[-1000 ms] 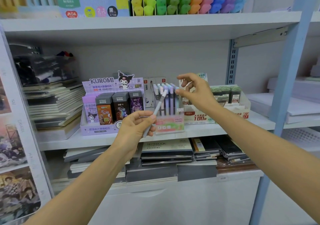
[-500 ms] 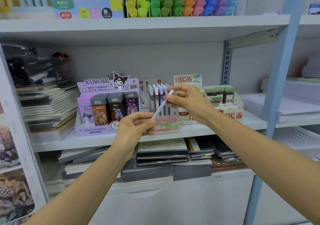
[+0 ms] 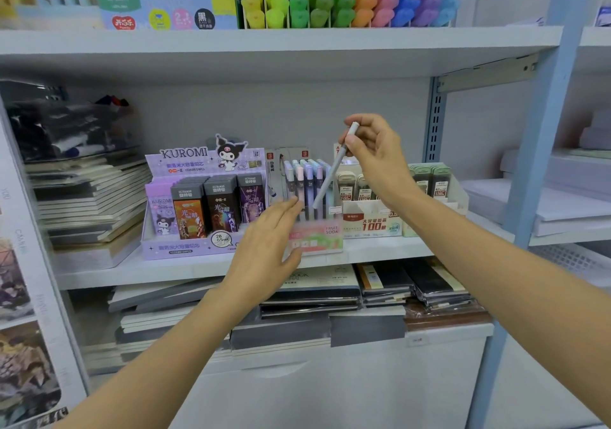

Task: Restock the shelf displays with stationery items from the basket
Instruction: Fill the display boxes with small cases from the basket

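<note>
- One at a time: seat only the pale grey pen (image 3: 331, 173), now pinched near its cap end by the right hand (image 3: 375, 159), with thumb and fingers closed on the barrel and the tip slanting down to the left.
- Hangs in front of the upright pens (image 3: 307, 180) in the FRUIT SODA display box (image 3: 315, 238) on the middle shelf (image 3: 380, 251); not yet in a slot.
- Keeps the left hand (image 3: 264, 243) flat, fingers straight and gripping nothing, fingertips at the left end of the row; cannot tell whether touching the pens or the box front.
- Use that flat hand to brace the box, which is probably light and apt to slide back or tip.
- Bring the barrel upright before lowering, to avoid knocking the neighbours askew.
- Aim for a gap in the row; cannot make out a free slot from this view, so probe gently with the tip.
- Lower tip first and let go only once bottomed out.
- Keep clear of the Kuromi lead box (image 3: 185, 217) just to the left and the refill box (image 3: 370, 221) just to the right.
- Cannot see the basket here.
</note>
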Demonstrator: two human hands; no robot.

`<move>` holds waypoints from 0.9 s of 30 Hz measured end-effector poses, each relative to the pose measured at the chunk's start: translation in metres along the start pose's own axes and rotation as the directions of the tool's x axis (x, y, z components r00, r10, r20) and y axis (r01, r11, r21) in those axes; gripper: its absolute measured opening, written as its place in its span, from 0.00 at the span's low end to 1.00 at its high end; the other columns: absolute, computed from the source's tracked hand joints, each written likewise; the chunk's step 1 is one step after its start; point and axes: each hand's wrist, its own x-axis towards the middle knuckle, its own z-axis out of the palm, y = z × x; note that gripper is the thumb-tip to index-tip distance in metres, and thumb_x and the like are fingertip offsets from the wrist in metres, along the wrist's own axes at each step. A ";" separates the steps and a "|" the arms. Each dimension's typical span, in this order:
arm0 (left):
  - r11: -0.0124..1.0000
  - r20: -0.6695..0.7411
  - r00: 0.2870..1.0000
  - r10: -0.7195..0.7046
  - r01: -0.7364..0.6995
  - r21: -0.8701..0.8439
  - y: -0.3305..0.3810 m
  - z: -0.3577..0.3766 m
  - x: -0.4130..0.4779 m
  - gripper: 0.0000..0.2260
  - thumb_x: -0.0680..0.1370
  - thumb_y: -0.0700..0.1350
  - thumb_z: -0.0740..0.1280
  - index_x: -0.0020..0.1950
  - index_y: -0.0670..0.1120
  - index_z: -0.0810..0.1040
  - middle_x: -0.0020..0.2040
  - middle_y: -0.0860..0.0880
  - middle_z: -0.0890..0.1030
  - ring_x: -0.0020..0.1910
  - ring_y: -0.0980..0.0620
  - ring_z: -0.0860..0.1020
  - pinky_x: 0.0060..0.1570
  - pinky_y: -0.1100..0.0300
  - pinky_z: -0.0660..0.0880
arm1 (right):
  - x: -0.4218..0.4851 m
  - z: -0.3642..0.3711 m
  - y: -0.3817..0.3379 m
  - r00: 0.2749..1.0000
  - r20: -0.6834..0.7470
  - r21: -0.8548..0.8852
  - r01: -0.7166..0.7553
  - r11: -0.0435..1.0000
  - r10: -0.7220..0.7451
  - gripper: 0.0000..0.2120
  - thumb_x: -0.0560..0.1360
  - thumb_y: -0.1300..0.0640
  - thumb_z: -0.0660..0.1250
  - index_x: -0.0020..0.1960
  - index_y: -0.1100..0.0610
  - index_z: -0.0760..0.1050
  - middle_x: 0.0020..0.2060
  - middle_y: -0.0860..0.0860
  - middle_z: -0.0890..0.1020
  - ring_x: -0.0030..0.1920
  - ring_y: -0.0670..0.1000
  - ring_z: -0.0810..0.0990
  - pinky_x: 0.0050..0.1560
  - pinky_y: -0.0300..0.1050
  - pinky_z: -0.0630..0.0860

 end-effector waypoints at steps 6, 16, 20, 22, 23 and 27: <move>0.997 0.004 1.000 0.024 -0.024 0.074 0.002 0.000 0.000 0.32 0.78 0.46 0.66 0.79 0.46 0.56 0.79 0.50 0.57 0.78 0.53 0.49 0.74 0.59 0.47 | -0.008 0.003 0.010 0.997 0.061 -0.133 -0.048 0.990 0.057 0.11 0.79 0.66 0.61 0.61 0.60 0.72 0.49 0.53 0.80 0.54 0.51 0.80 0.59 0.45 0.78; 0.999 0.024 1.000 0.019 -0.020 0.050 0.004 -0.001 -0.002 0.34 0.79 0.47 0.65 0.80 0.47 0.51 0.80 0.52 0.52 0.78 0.56 0.45 0.70 0.64 0.44 | -0.013 0.010 0.015 0.973 0.227 -0.246 0.017 0.969 0.040 0.10 0.79 0.66 0.62 0.57 0.54 0.73 0.50 0.53 0.81 0.53 0.49 0.81 0.58 0.47 0.78; 0.999 0.024 1.000 0.015 -0.016 0.051 0.005 0.000 -0.003 0.34 0.80 0.48 0.65 0.80 0.47 0.50 0.80 0.52 0.50 0.78 0.56 0.44 0.69 0.64 0.44 | -0.014 0.016 0.019 0.980 0.197 -0.285 0.041 0.958 0.017 0.11 0.78 0.64 0.65 0.59 0.55 0.75 0.50 0.54 0.82 0.53 0.50 0.81 0.57 0.45 0.78; 0.999 0.024 1.000 0.017 -0.018 0.046 0.006 0.000 -0.003 0.34 0.79 0.47 0.65 0.80 0.47 0.50 0.80 0.52 0.51 0.78 0.56 0.44 0.70 0.63 0.45 | -0.013 0.014 0.021 0.982 0.188 -0.309 0.045 0.950 0.014 0.12 0.78 0.62 0.66 0.60 0.54 0.73 0.49 0.51 0.83 0.49 0.47 0.80 0.52 0.40 0.77; 0.999 0.023 1.000 0.018 -0.019 0.047 0.006 0.000 -0.003 0.34 0.79 0.47 0.65 0.80 0.47 0.51 0.80 0.51 0.52 0.78 0.56 0.45 0.70 0.63 0.46 | -0.013 0.013 0.022 0.983 0.184 -0.320 0.057 0.946 0.003 0.12 0.78 0.62 0.66 0.60 0.54 0.72 0.47 0.49 0.82 0.47 0.45 0.79 0.48 0.38 0.75; 0.998 0.023 1.000 0.016 -0.018 0.056 0.005 0.002 -0.002 0.34 0.79 0.47 0.65 0.80 0.46 0.50 0.80 0.51 0.52 0.78 0.55 0.44 0.71 0.64 0.45 | -0.010 0.016 0.027 0.976 0.195 -0.450 0.180 0.875 -0.101 0.10 0.75 0.60 0.70 0.56 0.55 0.76 0.51 0.48 0.78 0.51 0.45 0.74 0.49 0.40 0.71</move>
